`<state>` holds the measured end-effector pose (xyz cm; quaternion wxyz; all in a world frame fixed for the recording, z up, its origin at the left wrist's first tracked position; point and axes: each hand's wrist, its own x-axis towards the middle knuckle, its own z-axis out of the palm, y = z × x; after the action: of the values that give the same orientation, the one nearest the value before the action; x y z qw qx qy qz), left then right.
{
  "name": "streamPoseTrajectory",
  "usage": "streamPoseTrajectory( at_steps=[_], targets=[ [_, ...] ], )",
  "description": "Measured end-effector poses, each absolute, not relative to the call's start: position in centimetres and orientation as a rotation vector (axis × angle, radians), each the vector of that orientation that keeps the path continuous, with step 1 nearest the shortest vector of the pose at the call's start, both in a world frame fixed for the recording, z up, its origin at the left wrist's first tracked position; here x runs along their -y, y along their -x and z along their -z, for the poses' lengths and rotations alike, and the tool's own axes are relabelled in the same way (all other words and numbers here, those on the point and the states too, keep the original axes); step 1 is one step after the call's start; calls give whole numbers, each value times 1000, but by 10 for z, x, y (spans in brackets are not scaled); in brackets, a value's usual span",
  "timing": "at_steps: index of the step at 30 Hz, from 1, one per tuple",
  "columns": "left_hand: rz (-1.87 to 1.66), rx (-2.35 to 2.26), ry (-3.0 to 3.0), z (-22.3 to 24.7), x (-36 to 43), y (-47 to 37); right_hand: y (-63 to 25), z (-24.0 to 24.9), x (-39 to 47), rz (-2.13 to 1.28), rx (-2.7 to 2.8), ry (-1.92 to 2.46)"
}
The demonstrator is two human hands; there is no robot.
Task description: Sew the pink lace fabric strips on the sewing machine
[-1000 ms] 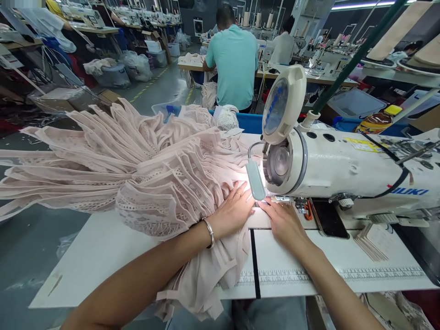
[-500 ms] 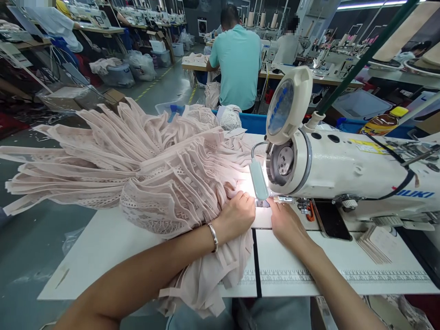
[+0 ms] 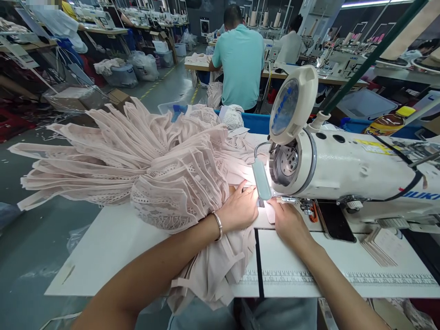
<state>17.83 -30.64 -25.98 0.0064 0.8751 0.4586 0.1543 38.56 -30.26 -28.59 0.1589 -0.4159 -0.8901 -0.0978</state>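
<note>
A big bundle of pale pink lace bras point(image 3: 178, 192) lies on the left of the white sewing table, partly over my left forearm. Beside the needle area of the white sewing machine point(image 3: 347, 160), my left hand point(image 3: 240, 207) is closed on the edge of a bra, fingers curled on the fabric under the light. Close by on the right, my right hand point(image 3: 290, 222) is closed by the presser area, with a small pink fabric piece point(image 3: 270, 213) at its thumb. A small lamp point(image 3: 261, 178) hides the needle and some fingertips.
A phone point(image 3: 335, 221) and a stack of cards point(image 3: 385, 245) lie right of my right hand. A ruler strip point(image 3: 295, 277) runs along the table's front edge. A bottle point(image 3: 388, 121) stands behind the machine. Ahead, a person in a teal shirt point(image 3: 242, 64) sits at another table.
The small pink piece now shows between my hands. My left fingers have shifted and spread slightly. The machine's round end part appears turned, and the whole view has shifted a little.
</note>
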Motion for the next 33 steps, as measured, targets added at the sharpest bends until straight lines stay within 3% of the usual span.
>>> streamPoseTrajectory(
  at_steps=[7,33],
  targets=[
    [-544,-1435,-2762,262,307,-178,-395,297,301,204,2545,1085],
    [-521,-1472,-2844,266,308,-178,-389,288,303,-196,2656,1454]
  ],
)
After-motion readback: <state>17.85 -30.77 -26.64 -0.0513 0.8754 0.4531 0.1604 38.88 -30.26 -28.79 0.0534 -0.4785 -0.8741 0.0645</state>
